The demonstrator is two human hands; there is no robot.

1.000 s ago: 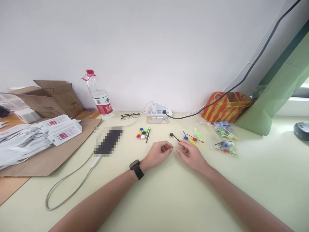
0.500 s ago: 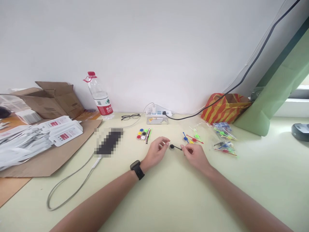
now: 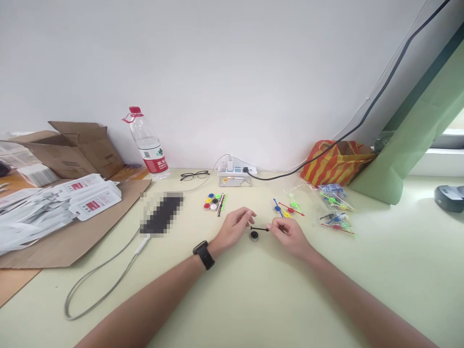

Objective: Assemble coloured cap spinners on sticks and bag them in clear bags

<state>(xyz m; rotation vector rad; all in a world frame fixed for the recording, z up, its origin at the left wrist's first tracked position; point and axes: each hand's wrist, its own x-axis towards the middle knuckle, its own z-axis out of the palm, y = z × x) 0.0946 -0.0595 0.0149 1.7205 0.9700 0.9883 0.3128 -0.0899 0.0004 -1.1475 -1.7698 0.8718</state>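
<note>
A thin black arrow-shaped pointer lies level between my two hands. The thumb and fingertips of my right hand pinch its right end. My left hand, with a black watch on the wrist, is half curled with thumb and fingers apart. Its fingertips are by the pointer's left end; whether they touch it I cannot tell. Just below the pointer, a round base with a black centre rests on the table. Left of my hands are several coloured round bases and a bundle of pointers.
Assembled coloured spinners and bagged ones lie right of my hands. A power strip and glasses are by the wall. Leftward are a blurred-out dark object, a cable, a bottle and a cardboard box.
My right hand has shifted left with the black pointer, which now spans the gap to my left fingertips. The black-centred base sits lower, nearer me, and apart from the pointer.
</note>
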